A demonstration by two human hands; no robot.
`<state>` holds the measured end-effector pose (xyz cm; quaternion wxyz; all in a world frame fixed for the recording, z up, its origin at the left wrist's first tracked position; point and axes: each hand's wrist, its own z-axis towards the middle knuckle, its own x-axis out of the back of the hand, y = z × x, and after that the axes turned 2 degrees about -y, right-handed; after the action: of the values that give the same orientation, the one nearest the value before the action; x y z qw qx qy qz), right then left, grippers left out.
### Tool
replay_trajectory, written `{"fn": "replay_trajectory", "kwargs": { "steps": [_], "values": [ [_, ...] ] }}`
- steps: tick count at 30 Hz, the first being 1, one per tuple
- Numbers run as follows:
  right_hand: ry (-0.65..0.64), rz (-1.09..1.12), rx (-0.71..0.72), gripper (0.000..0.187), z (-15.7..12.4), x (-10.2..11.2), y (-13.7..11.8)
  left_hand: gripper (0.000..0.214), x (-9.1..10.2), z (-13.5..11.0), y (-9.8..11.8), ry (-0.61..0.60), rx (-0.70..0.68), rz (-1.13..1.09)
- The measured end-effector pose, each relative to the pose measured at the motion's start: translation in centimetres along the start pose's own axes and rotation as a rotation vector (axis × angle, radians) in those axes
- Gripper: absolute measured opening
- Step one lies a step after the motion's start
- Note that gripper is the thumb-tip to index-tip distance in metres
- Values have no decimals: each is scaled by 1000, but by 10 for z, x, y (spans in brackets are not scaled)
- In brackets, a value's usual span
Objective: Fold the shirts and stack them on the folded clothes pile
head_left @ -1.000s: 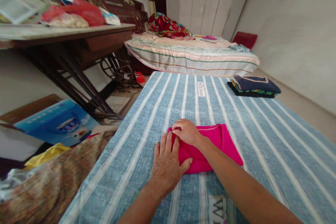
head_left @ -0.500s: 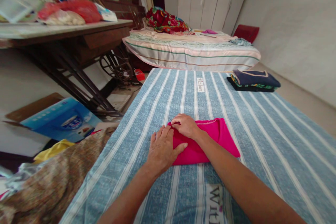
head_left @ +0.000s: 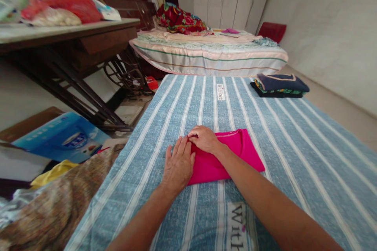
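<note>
A folded bright pink cloth (head_left: 232, 157) lies on a blue sheet with white stripes (head_left: 294, 153). My left hand (head_left: 178, 164) rests flat at the cloth's left edge, fingers stretched out and together, thumb tucked against the fabric. My right hand (head_left: 204, 139) crosses over the cloth and pinches its far left corner with curled fingers. Both forearms reach in from the bottom of the view.
A stack of folded dark clothes (head_left: 278, 85) sits at the sheet's far right. A striped mattress (head_left: 209, 53) with a red floral bundle (head_left: 178, 19) lies beyond. A sewing-machine table (head_left: 73, 39) stands at left, above a blue box (head_left: 61, 137) and a patterned cloth (head_left: 59, 204).
My left hand has slid leftward off the pink cloth to its edge, and its thumb has drawn in. My right hand keeps its pinch on the corner. The view has shifted slightly.
</note>
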<state>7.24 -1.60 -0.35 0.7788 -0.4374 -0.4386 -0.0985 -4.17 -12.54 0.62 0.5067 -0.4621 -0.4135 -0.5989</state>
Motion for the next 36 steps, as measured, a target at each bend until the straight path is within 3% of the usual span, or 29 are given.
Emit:
{"fn": "replay_trajectory", "kwargs": {
  "steps": [21,27,31,36],
  "values": [
    [16,-21,-29,17,3,0,0,49,0,3,-5,-81,7,9],
    [29,52,-68,19,7,12,-5,49,0,2,-5,-75,9,-1],
    [66,70,-51,19,-8,27,-22,49,-1,1,-6,-75,16,-14],
    [46,-82,81,16,-50,34,-43,49,-3,2,-8,-107,34,-19]
  ]
}}
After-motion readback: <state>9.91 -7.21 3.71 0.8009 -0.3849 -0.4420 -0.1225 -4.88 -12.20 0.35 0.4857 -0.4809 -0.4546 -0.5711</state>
